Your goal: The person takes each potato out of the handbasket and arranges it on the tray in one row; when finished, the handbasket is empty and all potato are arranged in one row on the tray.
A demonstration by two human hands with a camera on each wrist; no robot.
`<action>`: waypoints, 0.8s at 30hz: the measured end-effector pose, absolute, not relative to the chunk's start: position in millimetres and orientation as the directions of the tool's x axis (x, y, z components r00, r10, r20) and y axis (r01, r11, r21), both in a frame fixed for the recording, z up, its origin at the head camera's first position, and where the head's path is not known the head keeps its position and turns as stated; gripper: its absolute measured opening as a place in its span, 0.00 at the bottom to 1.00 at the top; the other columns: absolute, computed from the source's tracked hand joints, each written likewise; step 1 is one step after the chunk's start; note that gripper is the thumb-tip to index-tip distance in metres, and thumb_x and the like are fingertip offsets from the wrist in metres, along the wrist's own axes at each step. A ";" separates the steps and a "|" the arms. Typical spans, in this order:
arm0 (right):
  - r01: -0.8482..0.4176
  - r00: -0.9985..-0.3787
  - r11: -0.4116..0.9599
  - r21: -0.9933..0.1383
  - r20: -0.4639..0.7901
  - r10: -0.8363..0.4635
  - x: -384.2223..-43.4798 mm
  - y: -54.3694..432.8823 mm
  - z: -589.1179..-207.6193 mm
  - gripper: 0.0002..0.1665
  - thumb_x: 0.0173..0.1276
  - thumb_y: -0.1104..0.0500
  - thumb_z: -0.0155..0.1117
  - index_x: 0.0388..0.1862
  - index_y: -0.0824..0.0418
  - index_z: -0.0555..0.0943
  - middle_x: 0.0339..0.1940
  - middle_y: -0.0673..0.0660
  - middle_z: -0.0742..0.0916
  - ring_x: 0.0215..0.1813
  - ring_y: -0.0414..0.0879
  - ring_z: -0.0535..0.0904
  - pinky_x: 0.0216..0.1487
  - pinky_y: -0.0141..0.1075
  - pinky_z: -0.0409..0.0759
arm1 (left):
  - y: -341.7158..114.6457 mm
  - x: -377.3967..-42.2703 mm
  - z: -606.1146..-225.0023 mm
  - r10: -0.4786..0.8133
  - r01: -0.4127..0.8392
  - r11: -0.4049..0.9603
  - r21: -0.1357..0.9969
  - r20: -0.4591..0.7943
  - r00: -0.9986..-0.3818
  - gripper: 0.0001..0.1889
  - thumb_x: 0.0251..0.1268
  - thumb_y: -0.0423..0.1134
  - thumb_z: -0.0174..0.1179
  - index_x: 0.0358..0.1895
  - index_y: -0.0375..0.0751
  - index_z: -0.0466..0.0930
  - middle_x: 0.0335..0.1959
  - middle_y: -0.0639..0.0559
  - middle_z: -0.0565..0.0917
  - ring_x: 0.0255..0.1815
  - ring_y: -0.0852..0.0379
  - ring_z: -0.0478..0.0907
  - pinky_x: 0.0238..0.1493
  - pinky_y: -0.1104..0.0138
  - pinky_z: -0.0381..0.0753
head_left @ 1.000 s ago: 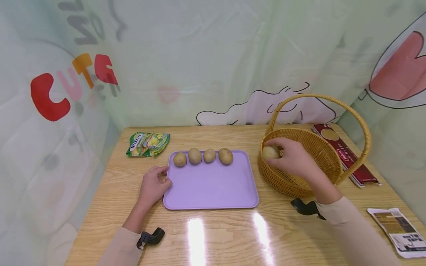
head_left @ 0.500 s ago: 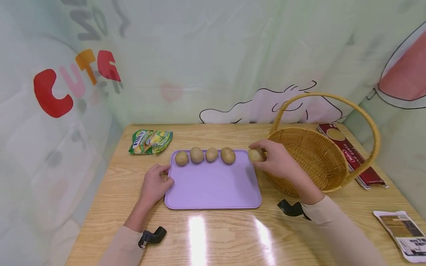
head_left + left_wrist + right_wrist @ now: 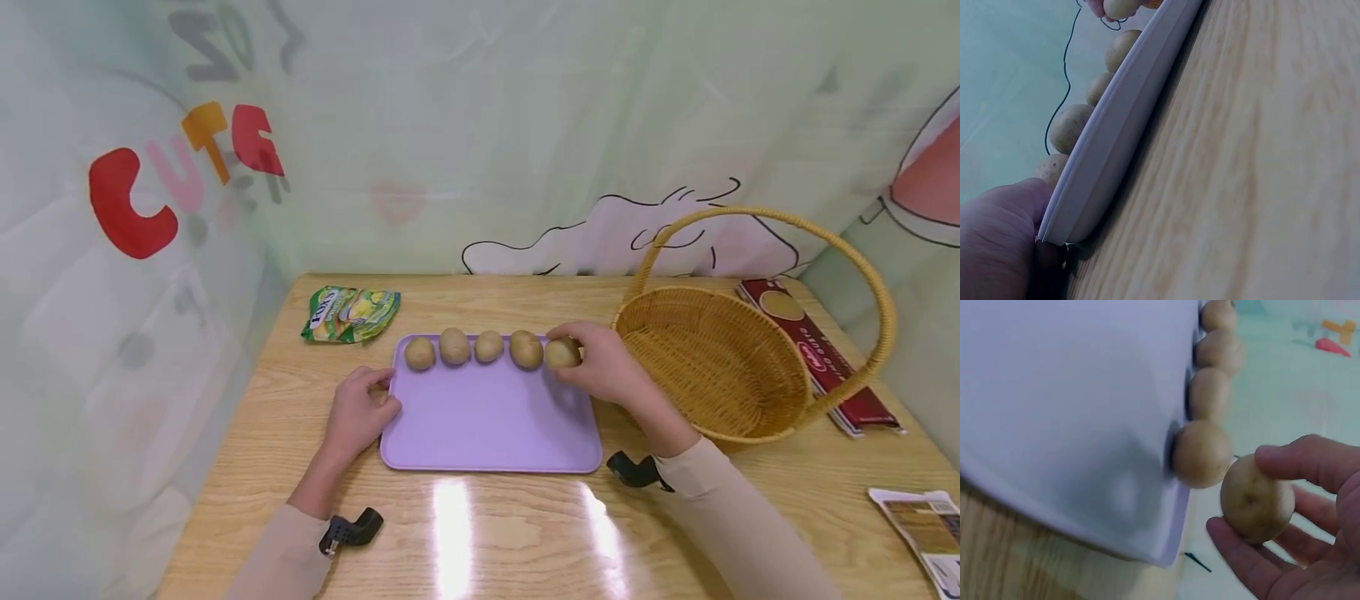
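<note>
A purple tray (image 3: 491, 425) lies on the table with several potatoes (image 3: 454, 347) lined up along its far edge. At the tray's left side, my left hand (image 3: 360, 407) pinches the rim; in the left wrist view the thumb lies over the edge of the tray (image 3: 1119, 128). My right hand (image 3: 609, 365) holds another potato (image 3: 1257, 500) between thumb and fingers. That potato is over the tray's far right corner, at the right end of the row. In the right wrist view it appears lifted, close beside the last potato (image 3: 1202, 454) of the row.
A wicker basket (image 3: 708, 350) with a tall handle stands right of the tray, close by the right forearm. Behind it lies a long red packet (image 3: 847, 379). A green Fox's bag (image 3: 351, 314) is at the back left, a brown-and-white pouch (image 3: 926, 533) at the front right.
My right hand has come out of the basket with the potato and moved left to the tray's far right corner. The left hand keeps its place at the tray's left rim.
</note>
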State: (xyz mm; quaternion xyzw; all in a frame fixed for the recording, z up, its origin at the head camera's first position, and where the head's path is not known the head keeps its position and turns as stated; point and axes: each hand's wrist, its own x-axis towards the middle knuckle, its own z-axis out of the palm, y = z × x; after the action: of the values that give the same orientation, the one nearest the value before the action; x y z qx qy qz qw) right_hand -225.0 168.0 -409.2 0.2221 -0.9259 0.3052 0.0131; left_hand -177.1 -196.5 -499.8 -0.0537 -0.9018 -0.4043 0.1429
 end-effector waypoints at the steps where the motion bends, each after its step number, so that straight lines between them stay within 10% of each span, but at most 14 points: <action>1: -0.424 -0.899 0.717 -0.553 0.164 -0.405 -226.3 168.9 -410.9 0.28 0.51 0.64 0.74 0.53 0.65 0.81 0.51 0.63 0.84 0.48 0.56 0.78 0.47 0.49 0.76 | -196.3 -176.7 -499.7 -0.018 0.214 0.665 0.715 0.303 -0.953 0.21 0.44 0.28 0.65 0.48 0.33 0.85 0.34 0.50 0.79 0.26 0.58 0.71 0.26 0.68 0.72; 24: -0.332 -0.934 0.813 -0.478 0.045 -0.355 -248.0 171.0 -450.5 0.30 0.58 0.61 0.71 0.60 0.68 0.77 0.55 0.69 0.80 0.57 0.62 0.75 0.58 0.55 0.71 | -193.6 -165.5 -501.4 -0.010 0.206 0.666 0.717 0.285 -0.958 0.21 0.44 0.28 0.65 0.47 0.31 0.85 0.33 0.49 0.79 0.24 0.58 0.70 0.23 0.69 0.72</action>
State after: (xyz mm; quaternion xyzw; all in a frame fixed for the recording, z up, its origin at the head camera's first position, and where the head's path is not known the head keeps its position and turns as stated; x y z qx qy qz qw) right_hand -248.0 171.0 -450.5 0.1804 -0.9519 0.2465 -0.0230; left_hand -165.5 -193.6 -501.4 -0.0544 -0.9029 -0.4049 0.1336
